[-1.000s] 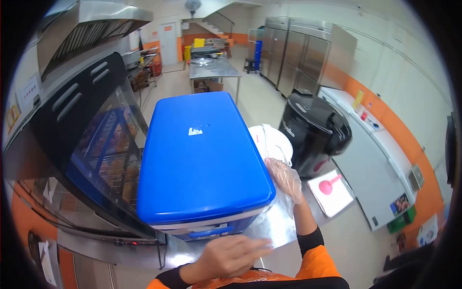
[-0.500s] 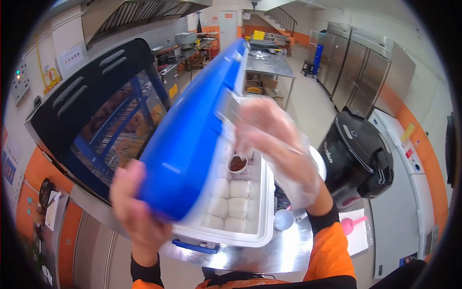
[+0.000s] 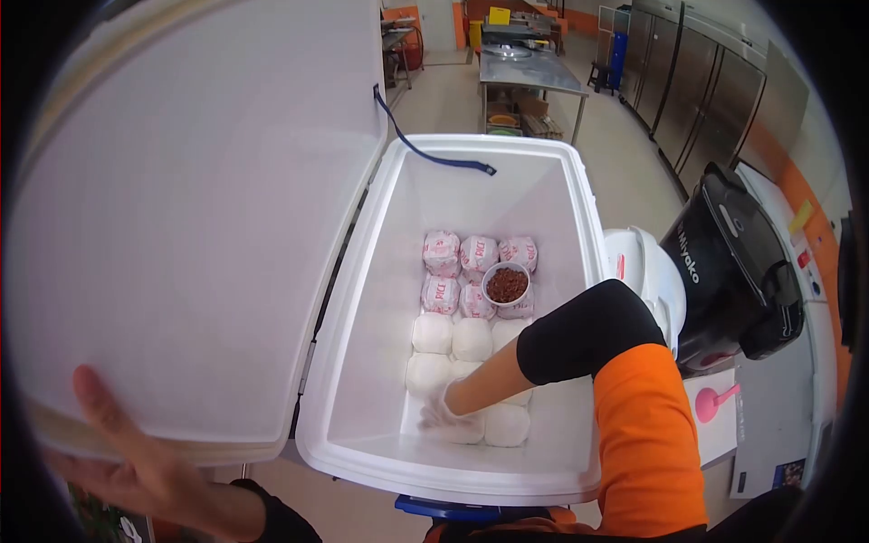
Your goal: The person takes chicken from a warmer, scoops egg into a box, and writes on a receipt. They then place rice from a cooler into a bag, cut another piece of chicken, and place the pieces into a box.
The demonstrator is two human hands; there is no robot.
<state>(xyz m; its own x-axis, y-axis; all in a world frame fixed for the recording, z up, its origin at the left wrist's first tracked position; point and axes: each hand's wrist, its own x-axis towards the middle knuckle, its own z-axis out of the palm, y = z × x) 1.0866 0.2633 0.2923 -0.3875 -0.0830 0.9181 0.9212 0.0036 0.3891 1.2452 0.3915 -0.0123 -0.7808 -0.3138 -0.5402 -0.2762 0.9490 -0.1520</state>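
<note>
My left hand (image 3: 145, 471) grips the near edge of the cooler lid (image 3: 208, 208), thumb on its white inner face. The lid stands open to the left of the white cooler box (image 3: 358, 362). Inside the box, my right hand (image 3: 445, 418), in a clear plastic glove, reaches down to the plain white wrapped bundles (image 3: 430, 373) at the near end. Its fingers are blurred and partly merge with the white wraps. Farther back sit several paper-wrapped rice packs (image 3: 442, 253) printed "RICE". A small round tub of dark reddish-brown food (image 3: 506, 285) rests on top of them.
A blue strap (image 3: 434, 161) runs from the lid to the box's far wall. To the right stand a white lidded container (image 3: 647, 281), a black Miyako appliance (image 3: 724, 281) and a pink scoop (image 3: 711, 404). A steel table (image 3: 534, 74) and steel refrigerators (image 3: 697, 81) are farther off.
The lid has swung wide open to the left, its blue outside turned away. My right hand has moved from beside the lid down into the box. The view has tilted down.
</note>
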